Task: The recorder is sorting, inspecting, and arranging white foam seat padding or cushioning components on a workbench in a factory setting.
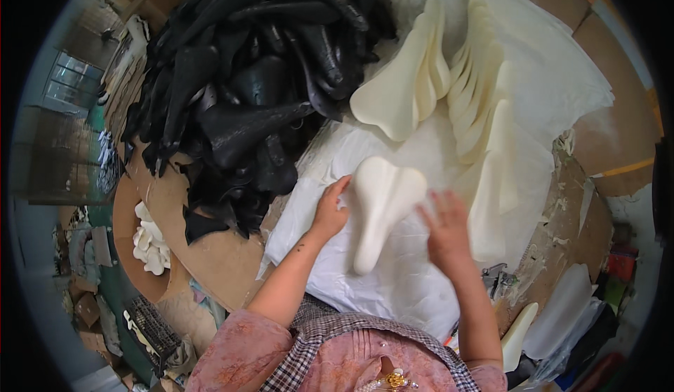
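Observation:
A cream foam saddle-shaped pad (381, 206) lies on a white sheet (393, 279) before me, wide end away, narrow end toward me. My left hand (330, 209) grips its left edge near the wide end. My right hand (444, 229) is blurred, fingers spread, touching or just off the pad's right lobe. Behind it stand several more cream pads (449, 83) leaning in rows. A big heap of black saddle shells (246, 90) fills the back left.
The round brown worktable (217, 258) shows at the left; its right edge (562, 230) is smeared with dried glue. More cream pads (151, 241) lie below the table at left, another (518, 336) near my right elbow. Cardboard and clutter cover the floor.

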The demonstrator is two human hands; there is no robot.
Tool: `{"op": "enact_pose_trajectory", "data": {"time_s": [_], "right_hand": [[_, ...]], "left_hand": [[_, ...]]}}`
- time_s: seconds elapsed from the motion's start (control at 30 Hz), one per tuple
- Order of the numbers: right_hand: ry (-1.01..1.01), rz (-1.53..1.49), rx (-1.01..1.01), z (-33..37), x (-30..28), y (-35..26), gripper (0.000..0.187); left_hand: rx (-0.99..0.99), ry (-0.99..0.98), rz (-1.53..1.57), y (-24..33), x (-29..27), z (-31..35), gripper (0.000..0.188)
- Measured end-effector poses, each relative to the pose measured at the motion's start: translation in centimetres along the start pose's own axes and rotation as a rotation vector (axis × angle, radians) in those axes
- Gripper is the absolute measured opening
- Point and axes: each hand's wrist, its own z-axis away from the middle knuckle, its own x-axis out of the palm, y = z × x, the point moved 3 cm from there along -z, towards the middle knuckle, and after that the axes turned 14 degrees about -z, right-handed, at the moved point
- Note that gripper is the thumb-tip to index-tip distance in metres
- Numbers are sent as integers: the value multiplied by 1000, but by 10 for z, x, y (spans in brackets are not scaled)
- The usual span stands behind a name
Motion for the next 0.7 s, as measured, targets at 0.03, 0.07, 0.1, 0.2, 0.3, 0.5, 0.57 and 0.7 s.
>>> {"op": "enact_pose_trajectory", "data": {"time_s": [0.03,0.07,0.1,0.2,0.3,0.5,0.57,0.7], "right_hand": [[-138,33,-60,0,23,-18,63],[-145,33,-75,0,44,-20,63],[-55,39,-106,-2,66,-19,61],[49,-8,-162,-25,70,-26,56],[227,-290,-178,-68,58,-11,59],[670,-847,358,-125,-22,163,39],[809,-507,202,-124,-41,106,52],[291,-545,-79,-78,55,-124,34]], "left_hand": [[-8,-23,34,4,2,2,73],[-86,-36,171,9,7,4,72],[-162,-44,310,16,13,2,71],[-416,-217,573,30,5,1,62],[-352,-235,699,23,-37,26,53],[-432,-85,688,-73,-72,166,40],[-613,-19,780,-132,-72,259,30],[-1104,290,747,-229,-45,450,12]]}}
